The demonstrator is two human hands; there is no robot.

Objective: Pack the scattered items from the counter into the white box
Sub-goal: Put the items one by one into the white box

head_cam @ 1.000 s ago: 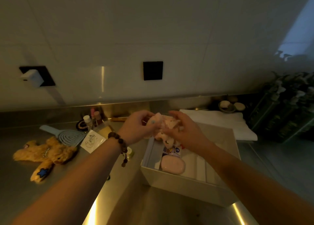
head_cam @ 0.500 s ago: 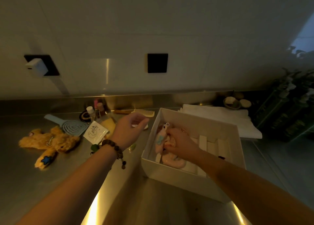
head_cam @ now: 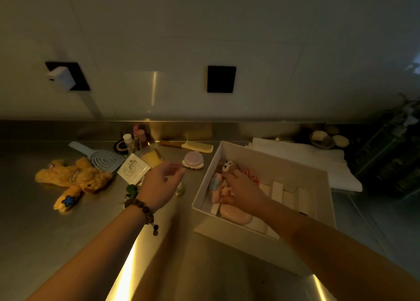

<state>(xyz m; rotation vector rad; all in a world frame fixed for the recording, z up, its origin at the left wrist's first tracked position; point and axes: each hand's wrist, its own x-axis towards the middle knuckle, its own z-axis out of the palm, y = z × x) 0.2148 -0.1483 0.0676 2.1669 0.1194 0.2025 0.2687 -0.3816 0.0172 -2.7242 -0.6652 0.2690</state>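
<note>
The white box (head_cam: 268,239) stands on the steel counter, right of centre. My right hand (head_cam: 243,189) reaches into its left compartment and rests on a pink plush toy (head_cam: 216,187); whether the fingers still grip it is unclear. A pink oval case (head_cam: 235,213) lies in the box below the hand. My left hand (head_cam: 161,184), with a bead bracelet at the wrist, hovers empty over the counter, fingers apart. Beyond it sit a round lilac case (head_cam: 193,160), a yellow comb (head_cam: 197,146), a white sachet (head_cam: 134,169), a blue hairbrush (head_cam: 102,159) and a yellow plush bear (head_cam: 72,180).
Small bottles (head_cam: 134,140) stand by the backsplash. A folded white towel (head_cam: 318,162) lies behind the box, with a small dish (head_cam: 325,139) of round things past it. Dark plants (head_cam: 395,155) fill the far right. Two black wall plates hang above.
Both hands held the pink plush above the box. The right hand has lowered it into the left compartment; the left hand let go and moved left over the counter.
</note>
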